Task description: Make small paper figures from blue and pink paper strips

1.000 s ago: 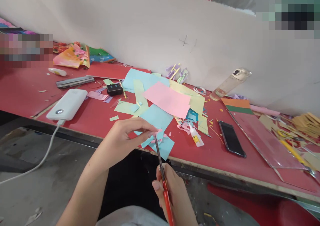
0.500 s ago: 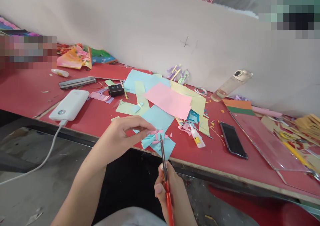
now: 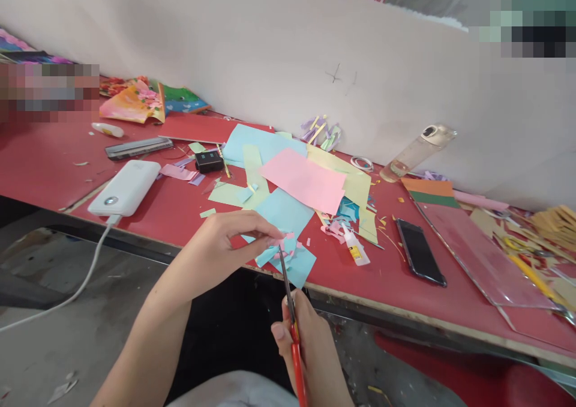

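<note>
My left hand (image 3: 238,236) pinches a small pink paper piece (image 3: 279,241) between thumb and fingertips, just over the table's front edge. My right hand (image 3: 306,329) is wrapped round red-handled scissors (image 3: 288,296), whose dark blades point up and away from me. The blade tips reach the pink paper at the left fingertips. Below them, small blue and pink cut scraps (image 3: 292,254) lie on a blue paper sheet (image 3: 303,269) at the edge. A larger pink sheet (image 3: 306,179) rests behind on blue, green and yellow paper.
On the red table (image 3: 252,275) stand a white power bank (image 3: 126,188) with a cable, a black box (image 3: 209,161), a glue bottle (image 3: 355,245), a phone (image 3: 420,251) and a clear bottle (image 3: 411,155) leaning against the white board (image 3: 270,53). Wooden strips (image 3: 555,224) lie at right.
The scissors have swung left, their tips now at the pink paper by my left fingertips. My right hand moved slightly left with them. My left hand stays nearly in place.
</note>
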`<state>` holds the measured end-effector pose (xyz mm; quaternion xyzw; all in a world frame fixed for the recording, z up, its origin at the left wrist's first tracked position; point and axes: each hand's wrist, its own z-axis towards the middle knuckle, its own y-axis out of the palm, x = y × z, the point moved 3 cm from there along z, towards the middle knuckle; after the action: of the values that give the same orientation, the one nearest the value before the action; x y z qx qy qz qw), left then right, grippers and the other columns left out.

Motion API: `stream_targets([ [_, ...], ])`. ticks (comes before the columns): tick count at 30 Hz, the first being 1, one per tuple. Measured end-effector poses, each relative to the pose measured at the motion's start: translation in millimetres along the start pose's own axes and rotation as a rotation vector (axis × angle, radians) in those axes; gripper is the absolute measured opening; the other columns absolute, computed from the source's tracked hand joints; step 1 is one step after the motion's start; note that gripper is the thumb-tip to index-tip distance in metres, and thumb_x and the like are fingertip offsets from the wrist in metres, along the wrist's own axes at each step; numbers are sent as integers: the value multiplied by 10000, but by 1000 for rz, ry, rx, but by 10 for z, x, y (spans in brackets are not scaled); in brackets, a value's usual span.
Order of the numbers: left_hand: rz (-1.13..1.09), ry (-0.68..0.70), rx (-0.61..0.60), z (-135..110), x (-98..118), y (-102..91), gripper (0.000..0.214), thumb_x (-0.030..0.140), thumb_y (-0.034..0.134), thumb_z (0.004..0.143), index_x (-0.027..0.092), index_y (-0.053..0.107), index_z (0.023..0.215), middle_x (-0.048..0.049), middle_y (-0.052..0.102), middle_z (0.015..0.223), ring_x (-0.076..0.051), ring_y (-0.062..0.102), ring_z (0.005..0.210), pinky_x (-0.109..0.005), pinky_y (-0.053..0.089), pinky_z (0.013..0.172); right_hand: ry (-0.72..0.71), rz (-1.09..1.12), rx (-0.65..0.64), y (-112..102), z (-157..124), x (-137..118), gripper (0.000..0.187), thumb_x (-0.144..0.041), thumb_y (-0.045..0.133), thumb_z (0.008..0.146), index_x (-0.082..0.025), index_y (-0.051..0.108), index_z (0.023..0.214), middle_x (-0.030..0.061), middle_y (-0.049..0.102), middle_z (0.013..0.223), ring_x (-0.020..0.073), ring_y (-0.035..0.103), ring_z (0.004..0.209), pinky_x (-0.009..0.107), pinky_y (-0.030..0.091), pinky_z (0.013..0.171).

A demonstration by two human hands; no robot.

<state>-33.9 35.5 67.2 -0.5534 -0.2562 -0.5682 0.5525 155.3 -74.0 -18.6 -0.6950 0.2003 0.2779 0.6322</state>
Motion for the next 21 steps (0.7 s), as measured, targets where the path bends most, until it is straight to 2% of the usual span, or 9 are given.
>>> stream_targets([
  [3, 7, 10, 1, 9, 8, 7, 156, 193, 672, 910, 251, 817, 919, -20, 785, 883, -165, 733, 808, -209, 589, 735, 9, -6, -15, 17, -8, 37, 210, -365, 602, 1017, -204, 646, 1143, 47, 715, 1035, 187, 725, 833, 322, 599, 739],
  [6, 16, 18, -1, 15, 15, 6, 153, 190, 670, 911, 246, 813, 915, -16, 783, 882, -156, 731, 807, -195, 584, 735, 13, -17, -12, 27, -14, 40, 355, -349, 666, 993, -185, 617, 1304, 98, 644, 1313, 252, 677, 1105, 455, 596, 914],
  [14, 41, 38, 3, 6, 30, -3, 145, 203, 668, 922, 239, 809, 916, -23, 785, 892, -168, 735, 824, -208, 588, 746, 11, -55, 27, 15, -28, 18, 367, -341, 666, 994, -186, 607, 1321, 101, 635, 1333, 258, 668, 1132, 468, 589, 932],
  [16, 48, 39, 4, 9, 33, -5, 147, 201, 666, 919, 232, 809, 910, -31, 787, 890, -177, 735, 822, -220, 593, 747, 3, -56, 17, 37, -15, 8, 326, -358, 658, 995, -181, 630, 1267, 89, 670, 1246, 232, 698, 1030, 420, 606, 865],
  [18, 49, 45, 7, 11, 36, -8, 150, 198, 663, 918, 230, 809, 908, -34, 787, 888, -179, 734, 818, -225, 595, 748, -7, -59, 16, 53, 5, -13, 230, -388, 636, 988, -193, 662, 1107, 47, 706, 1003, 184, 714, 777, 304, 585, 679],
  [20, 45, 50, 8, 10, 34, -8, 151, 194, 664, 917, 232, 810, 908, -29, 786, 887, -173, 733, 815, -220, 592, 747, -10, -66, 31, 52, 22, -41, 167, -390, 612, 963, -226, 632, 940, 2, 647, 761, 163, 655, 551, 247, 466, 497],
  [21, 43, 51, 10, 9, 32, -8, 151, 191, 666, 916, 234, 811, 908, -24, 785, 886, -168, 732, 814, -213, 589, 744, -10, -68, 41, 46, 27, -54, 146, -375, 601, 948, -238, 606, 898, -9, 613, 698, 168, 634, 498, 248, 414, 454],
])
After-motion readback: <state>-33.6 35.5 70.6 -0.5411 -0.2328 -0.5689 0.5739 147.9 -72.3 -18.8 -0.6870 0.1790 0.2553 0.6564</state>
